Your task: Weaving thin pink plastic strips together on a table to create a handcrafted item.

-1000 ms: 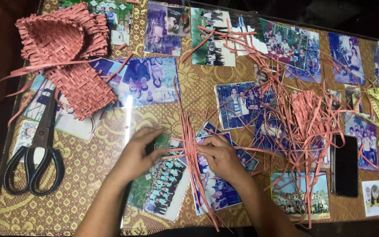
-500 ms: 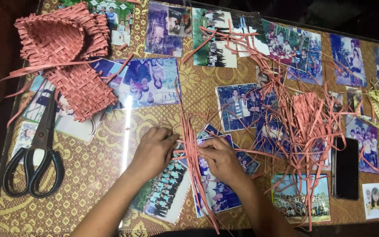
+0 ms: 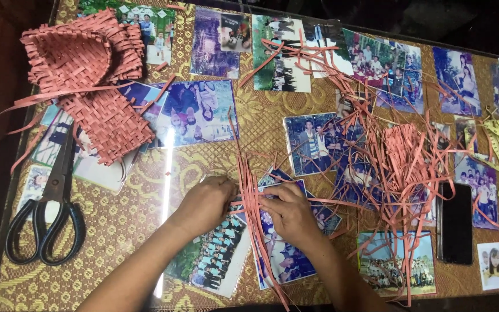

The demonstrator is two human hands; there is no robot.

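Both hands press on a bunch of pink strips (image 3: 250, 199) in the near middle of the table (image 3: 122, 231). The left hand (image 3: 206, 203) and right hand (image 3: 287, 212) have fingers curled shut, pinching the strips between them. The strips run near to far. Scissors (image 3: 47, 214) lie far left, with open room between

Dim warm light, white glare streak on glass tabletop (image 3: 166, 173), dark edges.
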